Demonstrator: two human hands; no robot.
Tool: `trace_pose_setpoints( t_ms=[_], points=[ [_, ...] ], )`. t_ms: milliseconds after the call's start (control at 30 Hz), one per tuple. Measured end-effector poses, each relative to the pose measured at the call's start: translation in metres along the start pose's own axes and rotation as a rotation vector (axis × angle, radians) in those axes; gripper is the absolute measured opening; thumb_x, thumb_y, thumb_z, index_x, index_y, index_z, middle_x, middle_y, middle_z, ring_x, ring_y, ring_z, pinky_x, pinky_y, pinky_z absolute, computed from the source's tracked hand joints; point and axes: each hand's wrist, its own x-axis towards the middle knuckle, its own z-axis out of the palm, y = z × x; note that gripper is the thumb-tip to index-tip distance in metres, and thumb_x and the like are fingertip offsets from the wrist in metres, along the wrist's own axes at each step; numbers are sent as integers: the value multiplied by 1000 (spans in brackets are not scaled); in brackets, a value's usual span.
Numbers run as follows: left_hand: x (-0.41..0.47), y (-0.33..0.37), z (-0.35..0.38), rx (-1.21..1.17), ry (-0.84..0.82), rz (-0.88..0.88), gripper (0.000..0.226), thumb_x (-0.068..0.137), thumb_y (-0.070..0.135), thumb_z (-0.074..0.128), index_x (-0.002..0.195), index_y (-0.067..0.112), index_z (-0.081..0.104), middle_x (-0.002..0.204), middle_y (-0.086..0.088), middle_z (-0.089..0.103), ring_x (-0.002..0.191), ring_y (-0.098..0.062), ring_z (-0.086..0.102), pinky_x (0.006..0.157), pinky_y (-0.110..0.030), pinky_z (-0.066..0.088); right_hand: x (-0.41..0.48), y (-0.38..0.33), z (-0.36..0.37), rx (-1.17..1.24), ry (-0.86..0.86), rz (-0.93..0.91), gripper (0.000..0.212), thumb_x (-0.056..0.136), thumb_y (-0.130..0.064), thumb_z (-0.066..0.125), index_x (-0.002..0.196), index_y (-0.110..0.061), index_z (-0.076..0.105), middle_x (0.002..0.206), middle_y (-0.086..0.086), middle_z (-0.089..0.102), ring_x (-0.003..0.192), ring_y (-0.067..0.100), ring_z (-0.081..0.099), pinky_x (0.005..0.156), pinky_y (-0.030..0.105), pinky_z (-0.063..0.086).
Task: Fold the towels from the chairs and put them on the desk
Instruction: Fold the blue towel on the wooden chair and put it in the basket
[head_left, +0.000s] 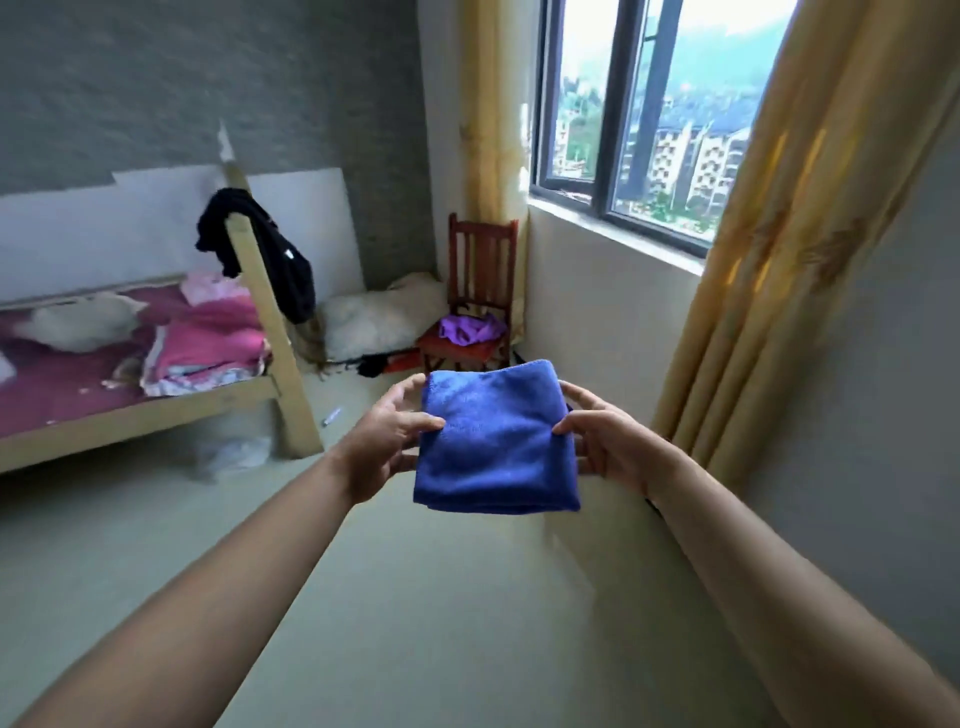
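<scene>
No text, label, brand, number or sign can be read anywhere in this view.

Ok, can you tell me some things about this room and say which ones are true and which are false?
1. The left hand and right hand both hold the blue towel. True.
2. The blue towel lies spread on the floor. False: it is folded and held in the air.
3. A purple cloth lies on the red chair. True.
4. The curtains are green. False: the curtain is yellow.
</scene>
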Motion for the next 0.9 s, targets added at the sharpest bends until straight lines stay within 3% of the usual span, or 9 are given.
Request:
trace_pose_setpoints(
  t_ms=[133, 233, 333, 500, 600, 767, 900],
  points=[
    [-19, 14, -127, -19, 154, 42, 60, 87, 1, 60, 135, 34, 46, 101, -4, 69, 82, -20, 63, 70, -33, 52, 78, -20, 110, -89, -169, -13, 64, 84, 1, 59, 135, -38, 57, 116, 10, 70, 91, 26, 65, 75, 38, 59],
    [-42, 25, -227, -22, 300, 99, 63, 87, -1, 60, 136, 35, 45, 100, -3, 68, 80, -17, 63, 66, -30, 52, 141, -35, 210, -134, -264, -37, 60, 85, 3, 58, 134, -32, 60, 109, 7, 71, 79, 20, 68, 69, 34, 58],
    [-72, 33, -311, -64, 461, 134, 64, 86, -3, 59, 134, 39, 48, 93, -2, 66, 70, -14, 60, 58, -25, 49, 193, -41, 302, -167, -377, -26, 56, 86, 3, 59, 133, -27, 61, 111, 5, 72, 84, 22, 70, 75, 37, 60],
    [-117, 23, -441, -104, 708, 186, 63, 85, -2, 61, 133, 38, 49, 116, 3, 65, 84, -13, 63, 64, -28, 48, 278, -36, 450, -183, -555, 19, 55, 85, 4, 60, 126, -32, 65, 108, 6, 72, 88, 27, 66, 82, 43, 53],
    [-139, 9, -515, -128, 863, 184, 65, 85, -4, 59, 135, 36, 47, 119, 11, 66, 83, -10, 64, 60, -25, 49, 330, -16, 543, -228, -654, 39, 55, 86, 5, 59, 125, -34, 64, 102, 3, 71, 81, 23, 65, 67, 36, 56],
    [-152, 13, -650, -130, 1089, 196, 65, 85, -5, 58, 136, 33, 48, 121, 9, 66, 78, -5, 64, 52, -20, 48, 424, 5, 699, -230, -785, 18, 57, 84, -1, 58, 132, -32, 60, 110, 5, 71, 90, 25, 66, 76, 41, 58],
    [-172, 40, -764, -124, 1277, 196, 65, 85, -4, 58, 137, 34, 49, 124, 9, 64, 94, -14, 63, 64, -29, 47, 491, -4, 840, -250, -976, 20, 58, 77, -10, 61, 129, -34, 62, 105, 3, 70, 87, 23, 65, 80, 42, 56]
  ],
)
